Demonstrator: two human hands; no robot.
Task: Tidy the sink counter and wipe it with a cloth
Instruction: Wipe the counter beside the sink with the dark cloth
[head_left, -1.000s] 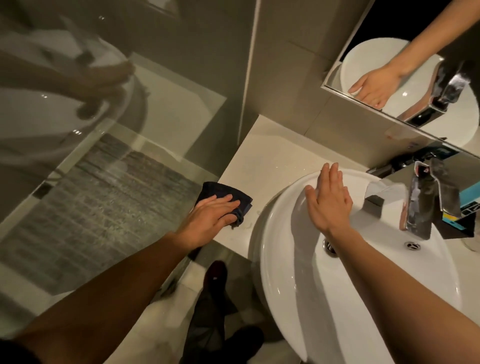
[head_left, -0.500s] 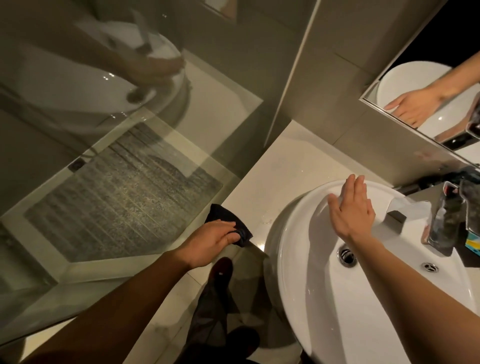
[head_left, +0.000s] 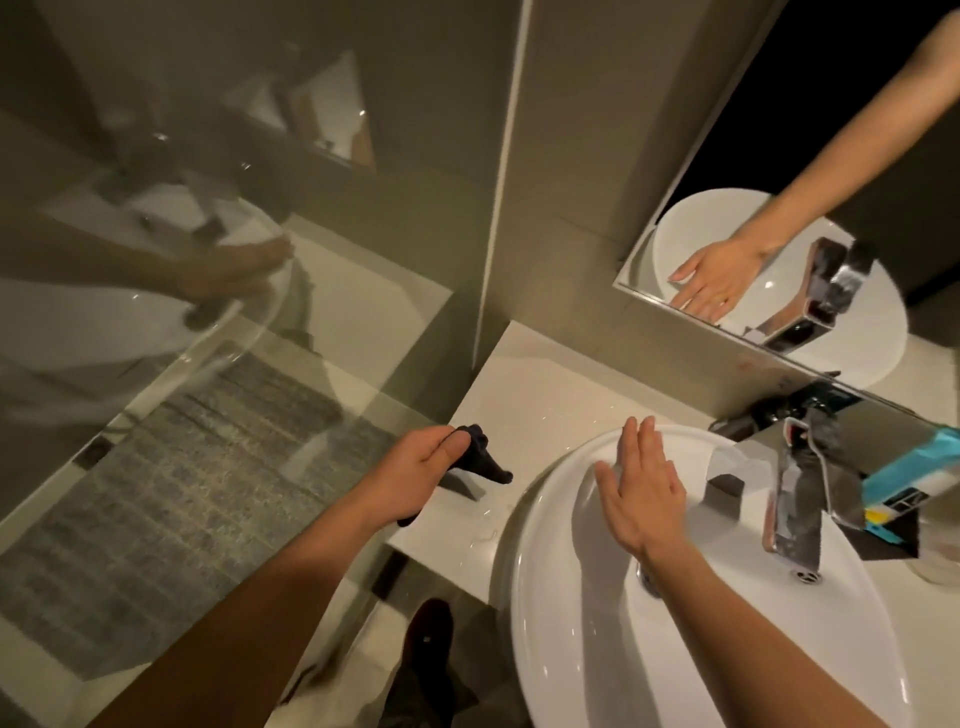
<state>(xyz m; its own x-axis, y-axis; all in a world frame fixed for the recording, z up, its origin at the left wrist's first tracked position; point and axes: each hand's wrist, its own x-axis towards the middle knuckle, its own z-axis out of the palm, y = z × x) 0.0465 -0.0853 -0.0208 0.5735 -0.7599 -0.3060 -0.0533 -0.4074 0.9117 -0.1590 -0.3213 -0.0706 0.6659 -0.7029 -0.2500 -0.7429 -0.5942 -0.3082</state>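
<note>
My left hand (head_left: 423, 470) is shut on a dark cloth (head_left: 485, 462), bunched and lifted a little off the pale counter (head_left: 540, 400) left of the basin; one tail of the cloth hangs toward the counter. My right hand (head_left: 641, 491) lies flat and open, palm down, on the far-left rim of the round white basin (head_left: 597, 649). Water drops glint on the counter between cloth and basin.
A chrome tap (head_left: 797, 499) rises at the basin's back right, with a blue and white box (head_left: 904, 480) beside it. A mirror (head_left: 810, 249) hangs above. A glass shower screen (head_left: 234, 312) borders the counter's left edge. A dark shoe (head_left: 428, 629) shows on the floor below.
My left hand has gathered the cloth from flat on the counter's front edge into a bunch and raised it. My right hand has stayed on the basin rim.
</note>
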